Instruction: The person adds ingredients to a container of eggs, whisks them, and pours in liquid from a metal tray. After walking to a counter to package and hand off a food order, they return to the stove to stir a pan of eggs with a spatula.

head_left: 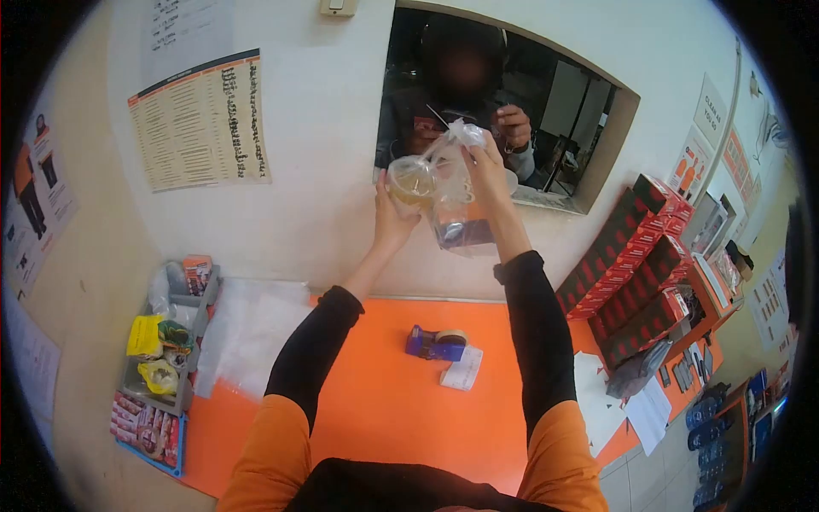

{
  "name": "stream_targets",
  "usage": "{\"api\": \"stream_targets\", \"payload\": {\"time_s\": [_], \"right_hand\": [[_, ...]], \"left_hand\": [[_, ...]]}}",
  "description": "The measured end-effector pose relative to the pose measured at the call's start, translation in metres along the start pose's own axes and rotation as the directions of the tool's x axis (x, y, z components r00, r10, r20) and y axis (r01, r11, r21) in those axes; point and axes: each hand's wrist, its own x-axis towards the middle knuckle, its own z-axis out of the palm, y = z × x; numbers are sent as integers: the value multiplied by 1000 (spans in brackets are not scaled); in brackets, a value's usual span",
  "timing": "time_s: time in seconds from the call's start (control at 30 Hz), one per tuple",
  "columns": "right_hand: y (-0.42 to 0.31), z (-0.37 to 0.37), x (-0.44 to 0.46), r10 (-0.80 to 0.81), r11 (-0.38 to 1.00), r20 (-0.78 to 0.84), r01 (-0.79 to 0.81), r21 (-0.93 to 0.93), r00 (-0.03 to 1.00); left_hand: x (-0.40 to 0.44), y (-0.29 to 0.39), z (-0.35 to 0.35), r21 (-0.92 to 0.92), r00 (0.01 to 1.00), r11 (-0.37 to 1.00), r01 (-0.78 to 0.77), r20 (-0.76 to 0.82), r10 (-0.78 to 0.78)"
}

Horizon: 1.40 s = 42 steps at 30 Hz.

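Both my arms reach up toward the opening in the wall. My left hand [395, 220] is closed around the lower side of a clear plastic cup [413, 184] with pale yellowish contents. Pinched at its gathered top, a clear plastic bag [461, 183] hangs from my right hand [486, 169]. An orange and dark box [463, 226] shows through the bag's lower part. The cup touches or lies very near the bag; whether it is inside, I cannot tell. Behind the bag, a person in a dark helmet [465, 51] stands at the window, one hand [514, 128] raised.
Below on the orange counter [367, 392] are a blue tape dispenser [437, 343] and a paper slip [461, 369]. Plastic sheets [256, 328] and a grey tray [181, 341] lie left. Stacked red boxes [614, 247] stand right, near the window ledge [546, 200].
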Motion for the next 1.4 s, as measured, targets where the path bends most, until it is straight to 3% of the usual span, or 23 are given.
{"api": "stream_targets", "payload": {"time_s": [0.03,0.07,0.17,0.27,0.37,0.4,0.5,0.7,0.77,0.87,0.93,1.0,1.03,1.1,1.13,1.17,1.2,1.23,1.27,1.3,1.33,1.37,1.4], "right_hand": [[9,1,8,-52,985,-3,51,-162,999],[19,3,15,-31,992,-13,29,-122,999],[42,14,31,-6,1000,-39,6,-21,999],[70,15,46,-96,995,-71,95,-12,993],[85,10,56,-52,999,-134,49,-23,990],[114,2,70,-255,919,-162,188,-346,953],[124,-9,74,-59,986,-141,36,-161,988],[121,-21,63,-202,898,-96,146,-414,975],[104,-24,48,-75,969,-49,61,-238,996],[44,-30,-1,19,999,9,-19,-31,1000],[15,-57,-55,-92,989,94,102,-107,991],[-47,-83,-147,-64,978,93,81,-194,994],[-74,-96,-200,-34,965,52,47,-258,998],[-119,-122,-311,128,942,-115,-157,-297,985],[-136,-128,-368,183,928,-314,-269,-259,932],[-146,-130,-427,228,908,-498,-367,-201,837],[-157,-131,-485,240,861,-707,-482,-162,665],[-165,-127,-544,221,810,-865,-579,-94,451],[-165,-120,-608,192,738,-949,-674,-28,249],[-163,-106,-674,138,665,-990,-744,62,41],[-162,-85,-739,189,503,-981,-853,138,-47],[-158,-58,-796,230,327,-963,-921,213,-142],[-157,-25,-844,344,261,-931,-941,215,-118]], "left_hand": [[9,-4,3,17,999,999,-30,-17,31],[16,-7,6,33,998,998,-61,-33,62],[32,-2,10,371,998,927,58,-35,-49],[50,-32,13,407,999,913,-32,32,21],[65,-58,30,460,999,887,33,-19,-28],[67,-62,32,462,997,884,73,-16,-74],[73,-66,35,465,982,870,163,10,-189],[74,-76,34,504,993,856,115,-28,-117],[73,-81,30,554,995,827,91,-12,-101],[65,-103,23,345,999,938,-38,1,40],[12,-53,2,576,978,790,-208,114,174],[-55,5,-20,579,986,812,-73,162,-26],[-92,24,-33,365,971,908,-204,196,139],[-183,77,-51,187,963,978,-97,265,45],[-233,78,-63,99,957,995,-29,289,-1],[-276,96,-74,119,908,988,-98,418,40],[-325,98,-87,-22,814,999,25,581,-7],[-362,124,-88,-65,701,990,-128,700,136],[-415,134,-92,-232,651,968,95,750,117],[-453,160,-90,-302,550,948,105,811,198],[-478,192,-82,-358,397,923,142,875,278],[-509,211,-81,-281,143,891,357,959,245],[-535,228,-75,-264,-20,878,400,955,297]]}}
